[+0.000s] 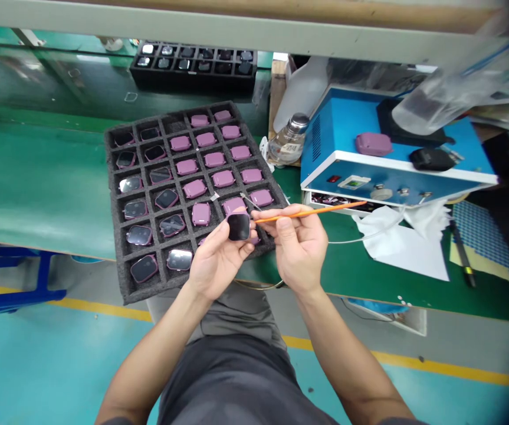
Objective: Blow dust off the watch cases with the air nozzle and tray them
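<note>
My left hand (216, 265) is closed around a purple smartwatch case (239, 226), its dark screen turned up toward me. Close beside it, my right hand (301, 245) pinches a thin orange stick (316, 213) whose tip is at the case's right edge. A slim metal-looking tool also juts from the right fingers; its kind is unclear. Beneath both hands lies a grey foam tray (124, 283) with square compartments. Several watch cases stand in it screen up on the left, while others show purple backs (201, 213) on the right.
A blue machine (334, 127) stands at right, with a purple case (373, 144) and a black clip-like part on top. Near it are a glass bottle (288, 141), white paper (400, 242) and a black pen (462, 254). Another black tray (192, 79) sits behind, below a shelf edge.
</note>
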`<state>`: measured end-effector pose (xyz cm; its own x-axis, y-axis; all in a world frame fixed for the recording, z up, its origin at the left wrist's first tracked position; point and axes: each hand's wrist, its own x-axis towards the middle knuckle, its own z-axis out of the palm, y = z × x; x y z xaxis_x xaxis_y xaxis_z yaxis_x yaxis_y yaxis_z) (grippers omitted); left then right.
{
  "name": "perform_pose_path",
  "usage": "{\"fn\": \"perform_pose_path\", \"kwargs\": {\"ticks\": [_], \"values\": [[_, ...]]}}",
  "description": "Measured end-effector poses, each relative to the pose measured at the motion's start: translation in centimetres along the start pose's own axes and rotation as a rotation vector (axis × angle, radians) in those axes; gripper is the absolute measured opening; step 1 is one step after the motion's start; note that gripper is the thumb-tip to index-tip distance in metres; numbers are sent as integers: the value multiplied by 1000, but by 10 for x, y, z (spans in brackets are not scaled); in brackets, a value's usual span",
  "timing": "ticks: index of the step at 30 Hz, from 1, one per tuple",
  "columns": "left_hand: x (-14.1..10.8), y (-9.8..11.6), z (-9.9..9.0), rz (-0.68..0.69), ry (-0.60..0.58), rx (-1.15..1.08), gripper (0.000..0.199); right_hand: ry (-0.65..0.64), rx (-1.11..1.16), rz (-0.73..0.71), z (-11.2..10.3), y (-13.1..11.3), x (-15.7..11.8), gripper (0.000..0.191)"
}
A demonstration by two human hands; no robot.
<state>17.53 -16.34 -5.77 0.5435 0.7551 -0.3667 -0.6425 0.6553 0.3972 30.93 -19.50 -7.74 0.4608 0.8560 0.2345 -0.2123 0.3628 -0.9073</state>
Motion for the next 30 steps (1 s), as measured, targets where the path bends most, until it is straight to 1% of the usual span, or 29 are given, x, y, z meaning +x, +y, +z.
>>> {"fn": "perform_pose_path", "kwargs": {"ticks": [5, 9, 13, 17, 20, 22, 23, 25, 27, 28, 29, 30], "values": [[-2, 0, 0, 25, 10, -17, 24, 49, -37, -4, 0, -4, 2, 18], [-2, 0, 2, 34, 44, -22, 17, 15, 1, -11, 6, -3, 1, 16], [-1, 2, 4, -8, 59, -60, 29, -3, 42, -20, 10, 0, -1, 13], [-1, 3, 3, -30, 37, -92, 35, -14, 46, -13, 17, 3, -1, 14], [-1, 4, 3, -24, 36, -84, 35, 16, -11, -3, 15, -6, -2, 16], [-1, 5, 5, -14, 49, -61, 35, 101, -93, -24, 1, -19, -4, 20], [-1, 5, 6, -10, 59, -46, 35, 171, -160, -40, -11, -27, -6, 23], [-1, 7, 9, -3, 85, -11, 32, 350, -341, -48, -45, -42, -12, 34], [1, 9, 12, 8, 102, 35, 28, 511, -555, 26, -85, -51, -19, 50], [3, 10, 13, 21, 98, 62, 26, 543, -672, 97, -104, -53, -22, 57], [4, 9, 14, 40, 83, 90, 25, 530, -788, 179, -120, -53, -24, 60], [6, 8, 15, 58, 57, 118, 23, 487, -892, 252, -133, -52, -26, 59]]}}
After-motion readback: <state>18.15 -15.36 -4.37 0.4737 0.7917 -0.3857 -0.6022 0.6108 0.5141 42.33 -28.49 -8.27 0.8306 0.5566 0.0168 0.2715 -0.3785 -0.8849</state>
